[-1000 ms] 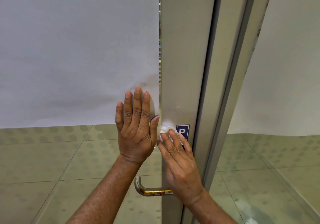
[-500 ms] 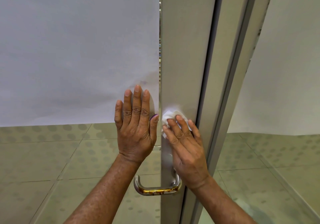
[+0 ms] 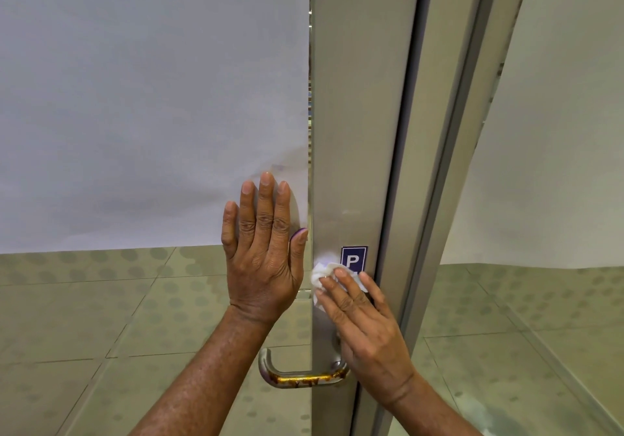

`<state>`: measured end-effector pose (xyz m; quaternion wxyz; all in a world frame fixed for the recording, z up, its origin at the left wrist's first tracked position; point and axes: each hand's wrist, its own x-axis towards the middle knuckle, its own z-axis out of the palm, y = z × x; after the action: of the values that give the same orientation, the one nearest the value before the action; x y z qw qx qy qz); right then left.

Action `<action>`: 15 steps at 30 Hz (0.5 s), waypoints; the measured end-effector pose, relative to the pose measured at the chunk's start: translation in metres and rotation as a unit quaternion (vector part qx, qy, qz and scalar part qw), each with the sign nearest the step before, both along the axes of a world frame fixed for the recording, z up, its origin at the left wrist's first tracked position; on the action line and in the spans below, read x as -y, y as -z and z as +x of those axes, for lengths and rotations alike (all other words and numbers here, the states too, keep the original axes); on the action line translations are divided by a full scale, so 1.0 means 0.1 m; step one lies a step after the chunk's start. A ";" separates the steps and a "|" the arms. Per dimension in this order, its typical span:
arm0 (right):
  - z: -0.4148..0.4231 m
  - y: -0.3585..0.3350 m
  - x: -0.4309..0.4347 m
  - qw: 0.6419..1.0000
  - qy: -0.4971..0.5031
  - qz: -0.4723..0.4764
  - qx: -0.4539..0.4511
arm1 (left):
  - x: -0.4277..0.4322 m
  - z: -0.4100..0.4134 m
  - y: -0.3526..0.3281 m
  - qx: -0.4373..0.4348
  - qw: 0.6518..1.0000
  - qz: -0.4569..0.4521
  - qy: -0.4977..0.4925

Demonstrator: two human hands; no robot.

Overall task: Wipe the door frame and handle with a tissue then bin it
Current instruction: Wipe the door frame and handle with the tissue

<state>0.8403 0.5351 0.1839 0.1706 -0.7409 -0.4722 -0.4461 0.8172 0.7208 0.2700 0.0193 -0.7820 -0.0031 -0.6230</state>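
Tissue [image 3: 322, 275], crumpled white, pressed by the right hand [image 3: 364, 321] on the smooth metal door frame [image 3: 358, 131], centre frame; left hand [image 3: 261, 260] flat, fingers spread, on frosted glass [image 3: 152, 98].

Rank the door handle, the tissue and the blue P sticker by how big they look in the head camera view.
1. door handle
2. tissue, partly hidden under the right hand
3. blue P sticker, also partly covered, so the last two are unsure.
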 end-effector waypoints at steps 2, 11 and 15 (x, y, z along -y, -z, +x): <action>0.01 -0.18 -0.09 0.999 0.004 0.047 -0.012 | 0.00 0.00 0.00 0.001 1.000 0.000 -0.001; -0.02 0.13 -0.03 1.000 0.010 -0.009 0.005 | 0.01 0.00 -0.01 -0.001 1.000 0.000 0.000; -0.03 0.13 0.11 0.998 0.015 -0.064 0.002 | 0.00 0.00 -0.01 -0.003 1.000 -0.003 -0.002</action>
<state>0.8374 0.5239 0.1705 0.1148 -0.7566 -0.4887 -0.4189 0.8172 0.7205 0.2706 0.0184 -0.7836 -0.0065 -0.6210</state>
